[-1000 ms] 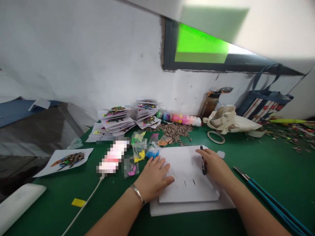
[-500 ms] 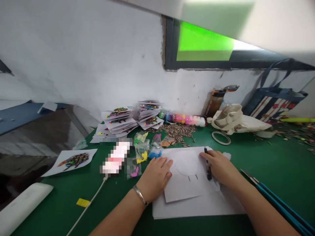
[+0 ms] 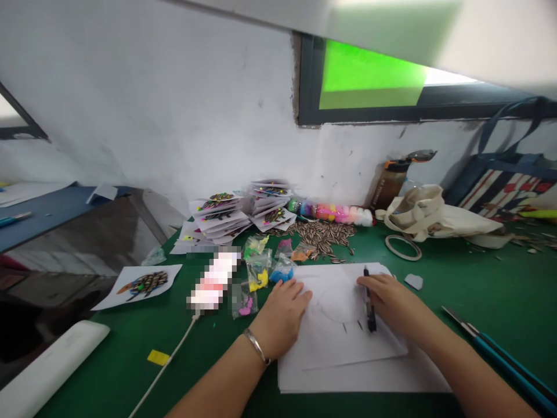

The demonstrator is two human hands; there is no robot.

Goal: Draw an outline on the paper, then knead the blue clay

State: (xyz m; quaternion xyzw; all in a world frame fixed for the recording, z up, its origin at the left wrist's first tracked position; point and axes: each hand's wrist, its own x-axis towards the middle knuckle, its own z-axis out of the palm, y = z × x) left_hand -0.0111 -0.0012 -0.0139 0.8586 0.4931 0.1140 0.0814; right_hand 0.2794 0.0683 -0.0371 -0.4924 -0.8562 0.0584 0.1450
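Head view: my right grip (image 3: 387, 302) is closed around a pen (image 3: 369, 306) above the right side of the top sheet (image 3: 339, 345), while my left grip (image 3: 282, 316) lies spread on its left edge, holding nothing. Too little pressure there could let it slide over the loose paper (image 3: 331, 380) beneath. Beyond, a blue-filled bag (image 3: 282, 274) and scattered seeds (image 3: 324, 238) crowd the far tabletop (image 3: 117, 371); the teal-handled tool (image 3: 491, 346) lies right.

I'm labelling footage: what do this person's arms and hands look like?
No sleeves or gloves show. The left hand has a shiny, narrow silver bangle around its wrist; the right hand shows no bracelet.
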